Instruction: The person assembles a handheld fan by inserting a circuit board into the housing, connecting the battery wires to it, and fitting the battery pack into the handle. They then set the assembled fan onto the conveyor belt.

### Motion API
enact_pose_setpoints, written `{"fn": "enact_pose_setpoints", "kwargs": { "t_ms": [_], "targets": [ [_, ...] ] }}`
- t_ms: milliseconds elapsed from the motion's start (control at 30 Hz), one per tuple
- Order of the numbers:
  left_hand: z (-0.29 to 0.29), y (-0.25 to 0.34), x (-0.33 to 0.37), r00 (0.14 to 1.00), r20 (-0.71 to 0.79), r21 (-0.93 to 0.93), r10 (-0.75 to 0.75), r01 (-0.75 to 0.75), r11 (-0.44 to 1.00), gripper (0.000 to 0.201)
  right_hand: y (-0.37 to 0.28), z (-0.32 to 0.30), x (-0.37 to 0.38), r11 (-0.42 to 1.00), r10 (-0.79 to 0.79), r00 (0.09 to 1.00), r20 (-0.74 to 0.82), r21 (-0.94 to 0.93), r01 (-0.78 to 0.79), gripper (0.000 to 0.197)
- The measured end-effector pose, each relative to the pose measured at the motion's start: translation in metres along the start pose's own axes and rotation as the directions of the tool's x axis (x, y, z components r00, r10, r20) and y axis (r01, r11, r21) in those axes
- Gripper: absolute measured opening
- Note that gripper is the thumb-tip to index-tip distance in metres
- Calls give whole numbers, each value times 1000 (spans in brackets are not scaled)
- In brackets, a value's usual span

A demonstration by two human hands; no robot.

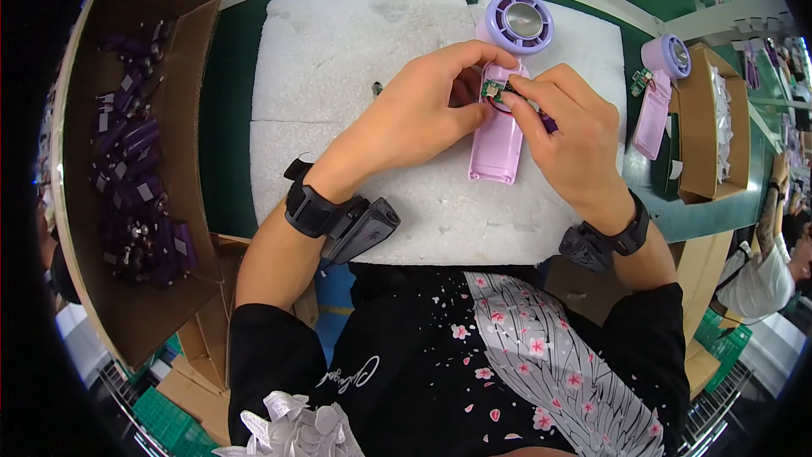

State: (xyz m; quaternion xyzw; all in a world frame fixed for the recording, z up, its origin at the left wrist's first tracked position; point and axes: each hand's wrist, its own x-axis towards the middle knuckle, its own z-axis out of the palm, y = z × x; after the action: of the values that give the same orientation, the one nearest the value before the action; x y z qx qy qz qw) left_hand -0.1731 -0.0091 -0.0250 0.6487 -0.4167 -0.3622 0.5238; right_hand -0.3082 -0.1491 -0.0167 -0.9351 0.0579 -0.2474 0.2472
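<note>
A handheld fan lies on white foam sheets (338, 51), its round purple head (518, 24) at the far end and its open pink handle shell (497, 152) toward me. My left hand (419, 106) grips the upper part of the shell, thumb and fingers on either side. A small green circuit board (492, 90) sits at the top of the shell, with a thin red wire beside it. My right hand (575, 123) pinches at the board with thumb and forefinger. Under its fingers shows part of a purple cylinder (548, 123); the rest is hidden.
At left stands a deep cardboard box (182, 59) holding many purple cylinders (135, 152). To the right lies a second fan (655, 110) with its board exposed, beside a smaller carton (698, 135) with white pieces. Another person (761, 271) is at far right.
</note>
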Motion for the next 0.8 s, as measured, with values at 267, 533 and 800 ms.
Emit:
{"fn": "enact_pose_setpoints", "kwargs": {
  "t_ms": [267, 533, 800],
  "targets": [
    [-6, 8, 1, 989, 85, -59, -124, 129, 990, 43, 2, 0, 1, 1000, 17, 1000, -11, 12, -17, 16],
    [-2, 1, 5, 998, -17, -107, -60, 58, 993, 26, 0, -2, 2, 999, 40, 999, 30, 28, -41, 19],
    [-1, 2, 3, 997, -57, -110, -48, 41, 993, 24, -6, -3, 3, 1000, 17, 1000, -1, 0, -17, 20]
  ]
}}
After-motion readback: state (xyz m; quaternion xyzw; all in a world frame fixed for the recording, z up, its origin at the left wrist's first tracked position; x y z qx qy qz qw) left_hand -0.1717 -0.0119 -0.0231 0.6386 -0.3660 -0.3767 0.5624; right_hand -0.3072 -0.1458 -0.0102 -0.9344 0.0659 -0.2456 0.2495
